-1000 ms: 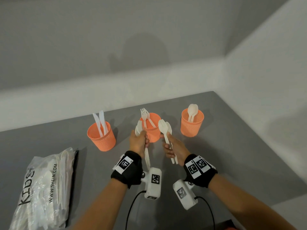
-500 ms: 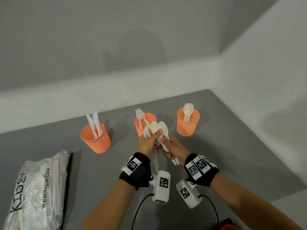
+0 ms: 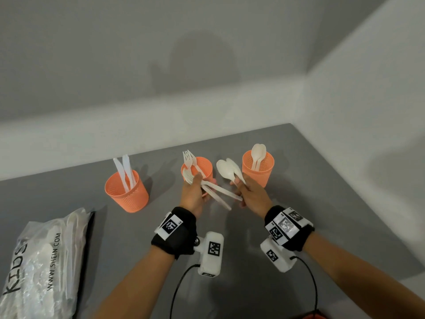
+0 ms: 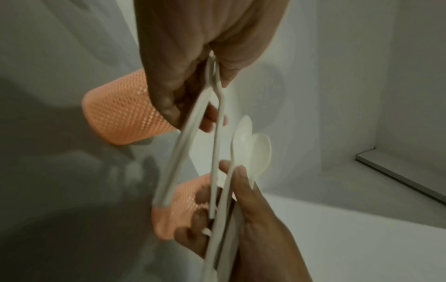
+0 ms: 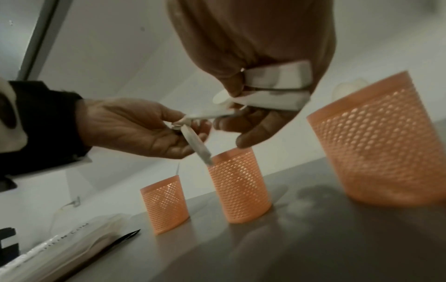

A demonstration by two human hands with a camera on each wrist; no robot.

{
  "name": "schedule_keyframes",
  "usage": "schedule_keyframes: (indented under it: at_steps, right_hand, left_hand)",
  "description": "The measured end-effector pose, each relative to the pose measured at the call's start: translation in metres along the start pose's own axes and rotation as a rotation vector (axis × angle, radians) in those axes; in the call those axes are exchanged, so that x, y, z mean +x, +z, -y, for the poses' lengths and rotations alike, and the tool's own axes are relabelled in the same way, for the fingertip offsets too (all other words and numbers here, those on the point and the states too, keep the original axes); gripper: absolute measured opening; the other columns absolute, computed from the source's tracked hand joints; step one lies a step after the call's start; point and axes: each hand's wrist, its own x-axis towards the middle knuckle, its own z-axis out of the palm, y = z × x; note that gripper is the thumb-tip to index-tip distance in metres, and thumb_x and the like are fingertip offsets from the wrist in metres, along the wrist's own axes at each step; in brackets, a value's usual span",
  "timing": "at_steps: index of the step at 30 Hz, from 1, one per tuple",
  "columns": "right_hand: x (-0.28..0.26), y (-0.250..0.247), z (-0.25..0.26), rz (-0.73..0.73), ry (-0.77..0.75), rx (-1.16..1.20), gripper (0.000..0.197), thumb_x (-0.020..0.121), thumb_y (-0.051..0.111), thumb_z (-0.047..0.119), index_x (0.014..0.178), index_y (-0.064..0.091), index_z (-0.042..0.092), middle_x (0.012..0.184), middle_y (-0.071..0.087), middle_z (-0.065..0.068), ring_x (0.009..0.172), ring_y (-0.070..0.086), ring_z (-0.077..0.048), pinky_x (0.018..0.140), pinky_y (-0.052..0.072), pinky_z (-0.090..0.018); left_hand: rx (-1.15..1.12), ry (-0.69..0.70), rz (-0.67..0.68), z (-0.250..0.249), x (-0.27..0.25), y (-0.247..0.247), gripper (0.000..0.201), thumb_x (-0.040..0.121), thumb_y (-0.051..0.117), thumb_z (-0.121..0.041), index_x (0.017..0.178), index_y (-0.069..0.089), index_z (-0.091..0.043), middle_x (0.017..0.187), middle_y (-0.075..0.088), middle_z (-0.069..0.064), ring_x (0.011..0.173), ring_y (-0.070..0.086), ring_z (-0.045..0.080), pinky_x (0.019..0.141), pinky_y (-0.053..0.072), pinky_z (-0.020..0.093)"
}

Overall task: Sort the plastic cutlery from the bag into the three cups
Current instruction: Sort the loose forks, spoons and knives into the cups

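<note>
Plastic bag (image 3: 43, 261), clear, lying at the left of the grey table: black print along its near face reads "WWW.SHEIN.COM"; beside it, in larger black capitals, "KIDS", the last letter partly cut by a fold. In the right wrist view the same bag (image 5: 60, 246) shows a line of print too blurred to read.

Wristbands and the white camera housings below them: square black-and-white coded markers, no legible words; small characters at the corner of the left marker cannot be made out.

Head view overhead; wrist views close, sharing cups (image 3: 258, 168).
</note>
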Motion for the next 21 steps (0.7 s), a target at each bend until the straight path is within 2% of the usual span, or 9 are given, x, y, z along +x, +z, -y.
schedule_keyframes:
  at_steps: [3,6,8,9,11,14,16,19,21]
  right_hand:
    - [0.022,-0.024,0.008,-0.133,-0.052,0.048,0.024,0.099,0.037,0.034,0.098,0.056,0.02,0.06,0.048,0.005,0.046,0.048,-0.001,0.053,0.042,-0.019]
    - [0.049,-0.046,0.022,-0.336,-0.149,0.111,0.034,0.084,0.05,0.052,0.071,0.051,0.02,0.063,0.047,0.0,0.055,0.047,-0.006,0.061,0.038,-0.021]
    - [0.064,-0.056,0.029,-0.438,-0.171,0.212,0.039,0.082,0.067,0.034,0.058,0.042,0.018,0.055,0.042,-0.002,0.048,0.041,-0.006,0.054,0.037,-0.02]
    - [0.072,-0.06,0.029,-0.486,-0.177,0.262,0.042,0.082,0.069,0.024,0.054,0.038,0.017,0.051,0.039,-0.001,0.043,0.038,-0.003,0.05,0.035,-0.018]
    - [0.088,-0.063,0.027,-0.553,-0.146,0.324,0.047,0.083,0.068,0.017,0.051,0.034,0.017,0.048,0.033,0.0,0.038,0.033,-0.003,0.046,0.031,-0.018]
    - [0.105,-0.061,0.017,-0.581,-0.033,0.326,0.046,0.084,0.066,0.022,0.05,0.036,0.018,0.05,0.033,0.0,0.04,0.031,-0.003,0.049,0.029,-0.025]
    - [0.11,-0.058,0.007,-0.562,0.028,0.296,0.044,0.085,0.065,0.023,0.051,0.037,0.017,0.051,0.035,0.0,0.045,0.035,-0.009,0.052,0.03,-0.027]
    - [0.114,-0.054,-0.005,-0.541,0.052,0.257,0.041,0.086,0.063,0.023,0.053,0.04,0.015,0.052,0.039,0.0,0.05,0.038,-0.015,0.053,0.032,-0.029]
    - [0.116,-0.052,-0.014,-0.535,0.034,0.282,0.035,0.083,0.065,0.021,0.057,0.044,0.014,0.053,0.04,-0.003,0.052,0.039,-0.015,0.054,0.032,-0.029]
  left_hand:
    - [-0.039,0.149,-0.034,-0.025,0.013,0.003,0.027,0.1,0.035,-0.019,0.076,0.046,-0.013,0.046,0.056,0.0,0.041,0.059,0.011,0.04,0.045,0.017]
    - [-0.039,0.334,-0.114,-0.056,0.032,0.005,0.023,0.099,0.035,-0.016,0.077,0.039,-0.016,0.042,0.043,-0.007,0.036,0.047,0.008,0.042,0.043,0.019]
    - [0.012,0.454,-0.174,-0.074,0.043,0.008,0.021,0.099,0.035,-0.02,0.079,0.041,-0.018,0.047,0.041,-0.007,0.038,0.045,0.006,0.049,0.044,0.024]
    - [0.06,0.511,-0.201,-0.081,0.049,0.01,0.021,0.099,0.035,-0.023,0.079,0.041,-0.02,0.052,0.041,-0.005,0.04,0.045,0.006,0.053,0.044,0.027]
    - [0.162,0.602,-0.246,-0.085,0.06,0.014,0.021,0.099,0.036,-0.026,0.079,0.042,-0.023,0.057,0.04,-0.003,0.044,0.045,0.007,0.06,0.044,0.031]
    - [0.246,0.633,-0.269,-0.076,0.073,0.019,0.021,0.099,0.037,-0.027,0.078,0.04,-0.023,0.059,0.04,-0.001,0.049,0.045,0.012,0.061,0.043,0.032]
    - [0.299,0.62,-0.26,-0.063,0.081,0.019,0.021,0.099,0.037,-0.027,0.078,0.038,-0.023,0.058,0.042,0.0,0.052,0.046,0.017,0.061,0.043,0.033]
    - [0.457,0.615,-0.265,-0.039,0.092,0.016,0.02,0.094,0.04,-0.031,0.076,0.037,-0.025,0.053,0.046,-0.003,0.054,0.049,0.024,0.066,0.044,0.035]
    - [0.551,0.609,-0.25,-0.027,0.097,0.014,0.017,0.092,0.042,-0.032,0.079,0.041,-0.02,0.052,0.05,-0.006,0.057,0.052,0.027,0.065,0.044,0.031]
